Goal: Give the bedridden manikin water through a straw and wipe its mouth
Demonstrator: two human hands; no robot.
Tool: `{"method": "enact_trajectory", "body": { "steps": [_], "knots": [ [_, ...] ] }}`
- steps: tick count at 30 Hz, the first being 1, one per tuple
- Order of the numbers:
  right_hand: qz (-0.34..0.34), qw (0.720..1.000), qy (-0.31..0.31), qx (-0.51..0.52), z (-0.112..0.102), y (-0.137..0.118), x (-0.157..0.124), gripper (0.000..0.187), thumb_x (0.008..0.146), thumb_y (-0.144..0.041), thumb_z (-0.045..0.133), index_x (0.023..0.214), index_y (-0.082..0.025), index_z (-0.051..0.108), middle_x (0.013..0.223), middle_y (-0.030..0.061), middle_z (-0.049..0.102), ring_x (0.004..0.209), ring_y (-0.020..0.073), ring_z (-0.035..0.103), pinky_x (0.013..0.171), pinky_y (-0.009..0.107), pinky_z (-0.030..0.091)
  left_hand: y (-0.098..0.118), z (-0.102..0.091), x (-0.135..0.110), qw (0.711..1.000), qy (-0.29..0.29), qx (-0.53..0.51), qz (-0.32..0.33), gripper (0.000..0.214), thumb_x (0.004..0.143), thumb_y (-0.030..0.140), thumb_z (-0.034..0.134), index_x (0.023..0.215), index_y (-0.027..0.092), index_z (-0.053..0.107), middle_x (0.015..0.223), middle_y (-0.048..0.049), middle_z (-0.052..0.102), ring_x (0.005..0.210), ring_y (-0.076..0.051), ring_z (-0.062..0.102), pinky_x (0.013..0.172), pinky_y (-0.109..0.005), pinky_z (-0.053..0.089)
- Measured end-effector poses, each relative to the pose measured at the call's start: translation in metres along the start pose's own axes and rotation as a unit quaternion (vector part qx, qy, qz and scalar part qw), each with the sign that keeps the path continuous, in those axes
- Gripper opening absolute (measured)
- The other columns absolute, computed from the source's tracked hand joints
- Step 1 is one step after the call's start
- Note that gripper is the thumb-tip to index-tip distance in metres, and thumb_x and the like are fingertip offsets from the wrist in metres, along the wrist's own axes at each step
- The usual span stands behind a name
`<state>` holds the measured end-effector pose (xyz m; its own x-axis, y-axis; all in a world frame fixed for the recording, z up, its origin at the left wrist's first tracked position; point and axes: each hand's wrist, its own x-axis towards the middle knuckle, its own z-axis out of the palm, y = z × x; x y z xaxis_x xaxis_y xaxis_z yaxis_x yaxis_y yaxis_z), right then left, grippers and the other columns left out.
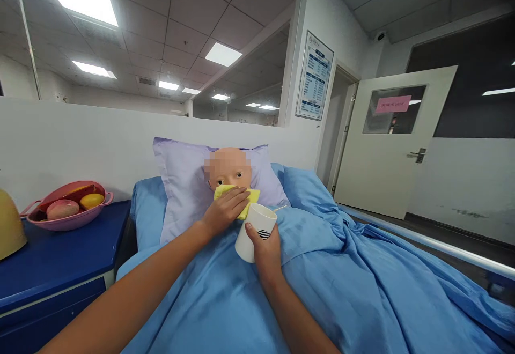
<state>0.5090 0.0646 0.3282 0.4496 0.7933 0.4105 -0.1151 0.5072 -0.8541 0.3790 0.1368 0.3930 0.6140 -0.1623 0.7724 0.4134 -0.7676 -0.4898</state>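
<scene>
A bald mannequin head (229,165) rests against a pale lilac pillow (181,182) on the bed. My left hand (227,209) presses a yellow cloth (253,197) over the lower part of its face, covering the mouth. Just below and to the right, my right hand (267,249) is wrapped round a white paper cup (246,244) with black stripes. The cup is tilted, its open top toward the upper right. A thin pale stick (281,207) shows by the rim; its other end is hidden.
Blue bedding (322,289) covers the bed, and a metal rail (434,238) runs along its right side. On the left, a blue bedside cabinet (80,252) carries a pink basket (72,222) of fruit and a yellow object (10,225). A door (378,166) stands ajar at the right.
</scene>
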Motion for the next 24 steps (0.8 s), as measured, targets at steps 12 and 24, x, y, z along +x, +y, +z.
{"method": "enact_trajectory", "body": {
  "steps": [12, 24],
  "knots": [
    [0.002, 1.000, 0.001, -0.016, -0.001, -0.003, -0.002, 0.058, 0.063, -0.044, 0.078, 0.110, -0.019, 0.056, 0.096, 0.0043, 0.069, 0.083, 0.0211, 0.065, 0.074, 0.035, 0.053, 0.016, -0.018, -0.041, 0.992, 0.041, -0.068, -0.100, 0.022, 0.090, 0.011, 0.048, 0.109, 0.016, 0.059, 0.122, -0.0143, 0.064, 0.125, -0.023, 0.053, 0.101, -0.046, 0.051],
    [0.010, 0.999, -0.004, -0.044, -0.001, -0.005, -0.003, 0.069, 0.063, -0.049, 0.077, 0.121, -0.020, 0.052, 0.114, 0.0102, 0.066, 0.089, 0.0236, 0.064, 0.074, 0.035, 0.052, 0.008, 0.005, -0.025, 0.997, 0.005, -0.030, -0.069, 0.021, 0.092, 0.013, 0.046, 0.110, 0.014, 0.057, 0.129, -0.0138, 0.060, 0.131, -0.022, 0.046, 0.107, -0.048, 0.047]
  ]
}}
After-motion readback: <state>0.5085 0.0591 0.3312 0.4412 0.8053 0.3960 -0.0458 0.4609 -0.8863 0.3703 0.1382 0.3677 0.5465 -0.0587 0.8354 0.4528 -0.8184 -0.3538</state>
